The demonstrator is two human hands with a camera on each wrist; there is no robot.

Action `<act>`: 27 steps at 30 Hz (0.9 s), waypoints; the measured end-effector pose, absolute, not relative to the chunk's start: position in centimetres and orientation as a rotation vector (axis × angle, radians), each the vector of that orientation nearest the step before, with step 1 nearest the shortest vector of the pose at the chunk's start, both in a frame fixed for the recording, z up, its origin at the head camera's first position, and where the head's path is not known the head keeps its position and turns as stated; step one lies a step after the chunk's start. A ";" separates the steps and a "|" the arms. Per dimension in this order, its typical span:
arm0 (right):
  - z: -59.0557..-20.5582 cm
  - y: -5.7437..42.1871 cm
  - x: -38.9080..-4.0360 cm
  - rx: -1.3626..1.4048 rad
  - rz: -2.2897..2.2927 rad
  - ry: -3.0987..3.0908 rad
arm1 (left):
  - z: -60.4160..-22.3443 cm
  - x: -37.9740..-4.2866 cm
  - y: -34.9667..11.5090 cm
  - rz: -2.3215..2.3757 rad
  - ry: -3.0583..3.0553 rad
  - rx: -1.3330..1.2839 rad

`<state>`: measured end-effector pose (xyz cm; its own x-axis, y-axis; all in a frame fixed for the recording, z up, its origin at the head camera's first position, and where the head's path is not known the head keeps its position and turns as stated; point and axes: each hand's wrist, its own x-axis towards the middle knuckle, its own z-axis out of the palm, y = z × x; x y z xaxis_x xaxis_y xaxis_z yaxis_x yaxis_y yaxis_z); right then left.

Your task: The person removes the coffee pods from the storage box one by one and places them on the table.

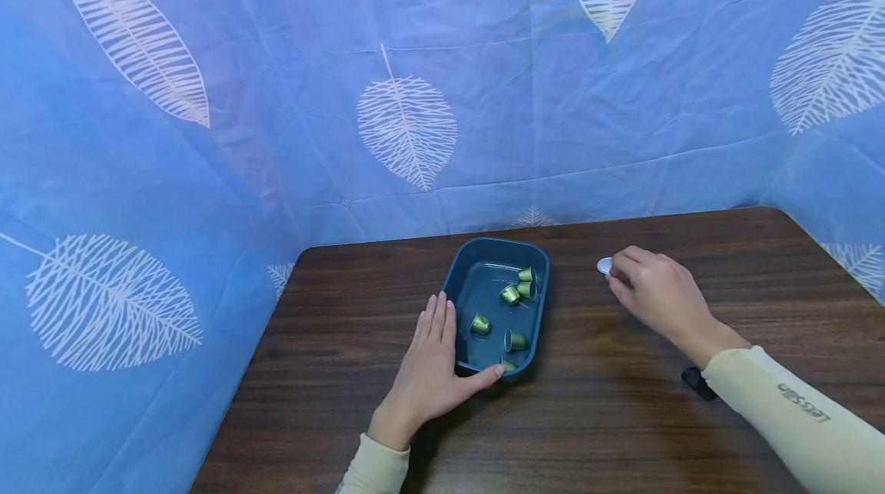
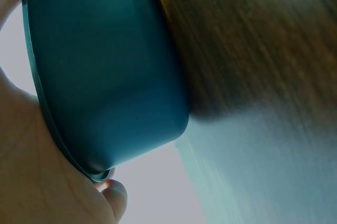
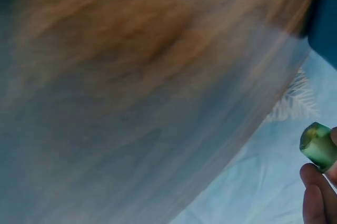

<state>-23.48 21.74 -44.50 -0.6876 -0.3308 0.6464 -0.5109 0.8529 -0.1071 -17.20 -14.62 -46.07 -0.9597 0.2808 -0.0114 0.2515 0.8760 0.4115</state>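
While the table [image 1: 608, 425] is supporting the teal bin [image 1: 477, 275], the left hand [image 1: 429, 367], outstretched fingers resting against its rim, is risking a tilt through uneven pressing; to the bin's right, the right hand [image 1: 657, 286] is pinching a coffee capsule [image 1: 604, 266], risking a drop through slackening. The head view is showing the capsule's pale face; the right-wrist view is revealing its green body.

The table was dark brown wood, its streaky grain running left to right and its far corners rounded off. A deep blue-green tray [image 1: 484, 283] sat on the table [image 1: 622, 425], left of the middle and closer to the far edge (its own corners were rounded too). The tray's longer sides ran from near to far.
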 end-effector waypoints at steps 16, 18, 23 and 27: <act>-45.6 23.5 -23.3 0.462 0.396 -2.745 | -46.0 -17.1 -14.5 0.617 2.965 0.409; -45.8 23.6 -23.3 0.449 0.382 -2.775 | -46.0 -17.1 -14.5 0.621 2.965 0.410; -45.9 23.7 -23.4 0.411 0.378 -2.818 | -46.0 -17.2 -14.5 0.626 2.967 0.402; -45.9 23.6 -23.5 0.390 0.385 -2.841 | -46.2 -17.2 -14.6 0.629 2.962 0.398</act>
<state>-23.48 23.60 -45.94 -0.9334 -0.2282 0.2768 -0.2936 0.9293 -0.2239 -17.21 -14.58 -46.21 -0.9624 0.2699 -0.0311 0.2340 0.8815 0.4100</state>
